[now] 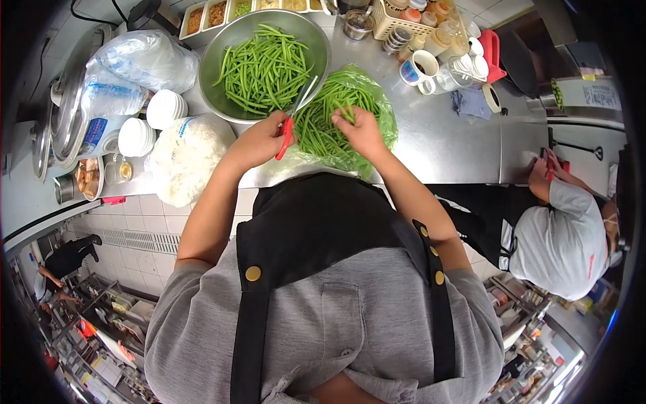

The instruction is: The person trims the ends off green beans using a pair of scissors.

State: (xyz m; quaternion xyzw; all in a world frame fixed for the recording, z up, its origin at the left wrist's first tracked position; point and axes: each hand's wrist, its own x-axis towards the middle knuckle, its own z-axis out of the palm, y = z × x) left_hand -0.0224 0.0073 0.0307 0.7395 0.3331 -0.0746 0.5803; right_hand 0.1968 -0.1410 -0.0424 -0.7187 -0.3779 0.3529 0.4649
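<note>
My left hand (268, 138) is closed around the red handles of a pair of scissors (286, 135), whose metal blades point up across the rim of a large steel bowl (210, 74). Long green beans (266, 67) fill much of that bowl. To its right lies a thin green plastic bag (385, 111), spread open with more green beans (323, 128) in it. Over this bag, my right hand (363, 131) pinches a few green beans between thumb and fingers. The scissor blades are apart from the beans in my right hand.
Bagged goods (192, 158) and stacked white lids (167, 109) stand left of the bowl. Behind are food trays (217, 13), a basket of bottles (404, 28) and a mug (418, 67). A co-worker (565, 232) stands at the right, holding something red. Another person is far left.
</note>
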